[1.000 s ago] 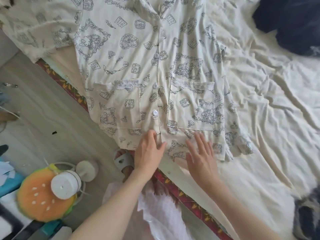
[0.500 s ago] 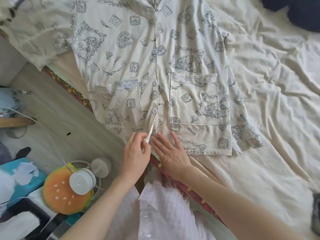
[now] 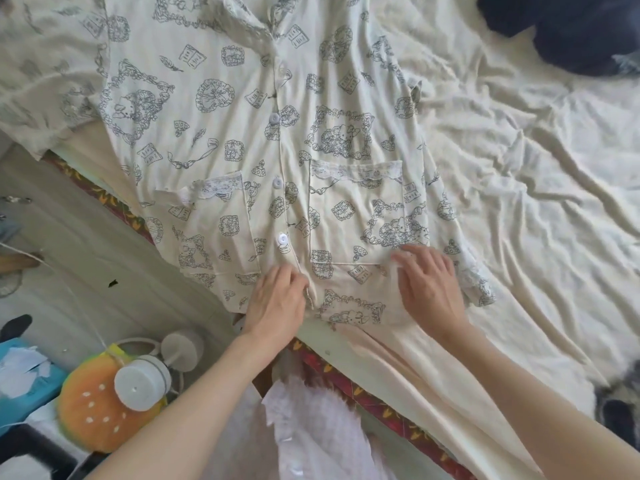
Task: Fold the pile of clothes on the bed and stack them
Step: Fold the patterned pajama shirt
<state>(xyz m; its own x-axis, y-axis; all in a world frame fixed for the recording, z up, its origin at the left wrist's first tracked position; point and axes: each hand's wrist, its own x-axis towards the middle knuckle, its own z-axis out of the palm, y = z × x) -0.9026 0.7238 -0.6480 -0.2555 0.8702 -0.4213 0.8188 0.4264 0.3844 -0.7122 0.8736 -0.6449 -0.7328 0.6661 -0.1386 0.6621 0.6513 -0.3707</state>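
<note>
While the cream, grey-printed button-front pyjama shirt (image 3: 277, 161) lies face up across the bed's near edge, the left hand (image 3: 277, 303) presses the hem by the placket, fingers hidden, so I cannot tell its grasp; the right hand (image 3: 429, 285) rests flat. Best to smooth outward toward the side seams before folding.

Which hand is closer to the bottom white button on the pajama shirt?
The left hand. It rests on the shirt's hem just below the bottom white button. The right hand lies farther off to the right, on the lower edge of the lace-trimmed pocket.
</note>
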